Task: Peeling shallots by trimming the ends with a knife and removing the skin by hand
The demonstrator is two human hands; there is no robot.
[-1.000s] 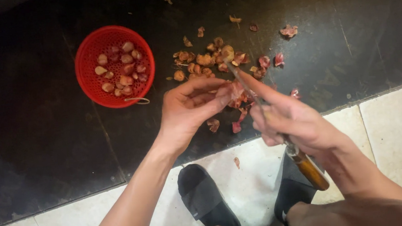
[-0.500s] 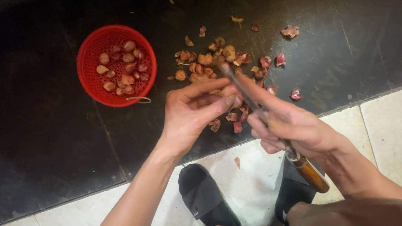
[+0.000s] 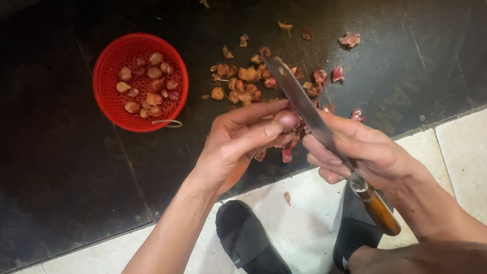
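Note:
My left hand (image 3: 238, 146) pinches a small reddish shallot (image 3: 286, 119) between thumb and fingertips. My right hand (image 3: 362, 153) grips a large knife (image 3: 305, 105) with a brown wooden handle (image 3: 379, 213); the blade points away from me and lies against the shallot. Beyond the hands, a heap of shallots and peels (image 3: 250, 80) lies on the dark floor mat. A round red basket (image 3: 107, 87) with several peeled shallots (image 3: 148, 83) sits at the left.
Loose reddish peels (image 3: 349, 39) are scattered over the dark mat (image 3: 53, 171). Pale floor tiles (image 3: 480, 157) run along the near side. My two feet in black shoes (image 3: 250, 242) stand on the tiles just below the hands.
The knife blade has swung upward and away, its tip now over the heap. My left hand has turned the shallot against the blade. The basket has not moved.

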